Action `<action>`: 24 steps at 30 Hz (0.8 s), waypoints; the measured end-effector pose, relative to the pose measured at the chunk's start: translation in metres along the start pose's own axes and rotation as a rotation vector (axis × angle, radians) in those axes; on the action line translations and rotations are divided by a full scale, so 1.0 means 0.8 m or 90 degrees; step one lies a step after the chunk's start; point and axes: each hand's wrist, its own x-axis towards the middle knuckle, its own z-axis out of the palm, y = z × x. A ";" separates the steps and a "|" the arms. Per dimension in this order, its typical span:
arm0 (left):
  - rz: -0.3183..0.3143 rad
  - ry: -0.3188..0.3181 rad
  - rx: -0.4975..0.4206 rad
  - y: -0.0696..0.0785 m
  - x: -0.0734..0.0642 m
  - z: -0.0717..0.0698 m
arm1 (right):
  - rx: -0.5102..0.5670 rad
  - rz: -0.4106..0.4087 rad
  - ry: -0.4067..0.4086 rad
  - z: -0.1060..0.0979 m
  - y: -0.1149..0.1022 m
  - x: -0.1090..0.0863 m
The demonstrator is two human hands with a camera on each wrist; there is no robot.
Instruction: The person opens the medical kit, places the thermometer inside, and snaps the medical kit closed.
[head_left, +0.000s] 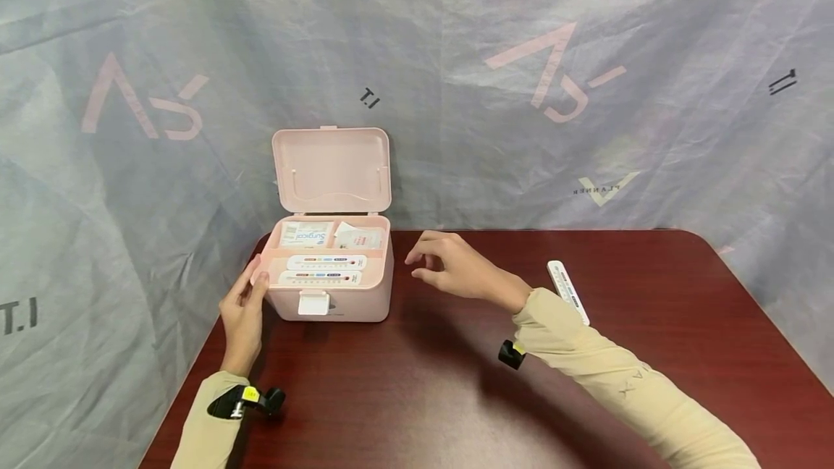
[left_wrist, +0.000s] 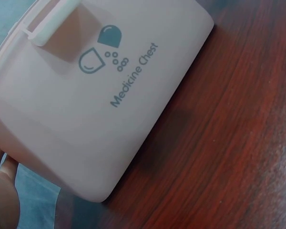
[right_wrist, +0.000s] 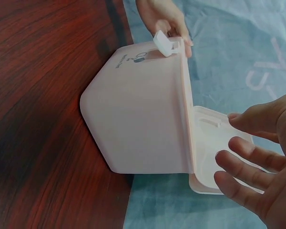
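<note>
A pale pink medicine chest [head_left: 361, 304] stands on the table with its lid [head_left: 332, 165] raised. My left hand [head_left: 242, 320] touches the chest's left rim with extended fingers; in the left wrist view only a small part of that hand [left_wrist: 2, 191] shows at the lower left. Two white thermometers [head_left: 326, 263] lie side by side in the front of the chest's tray. Behind them, white packets [head_left: 306, 234] fill the two rear compartments. My right hand [head_left: 449, 264] hovers right of the chest, fingers loosely bent and nothing between them.
Another white thermometer [head_left: 568, 292] lies on the dark red table [head_left: 456, 411] at the right, beyond my right forearm. A white latch [head_left: 314, 302] hangs out from the chest's front. Grey printed cloth [head_left: 443, 93] hangs close behind the table and along its sides.
</note>
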 end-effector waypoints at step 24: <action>-0.006 -0.001 -0.008 0.005 0.000 0.002 | 0.056 -0.007 0.040 -0.019 -0.011 -0.020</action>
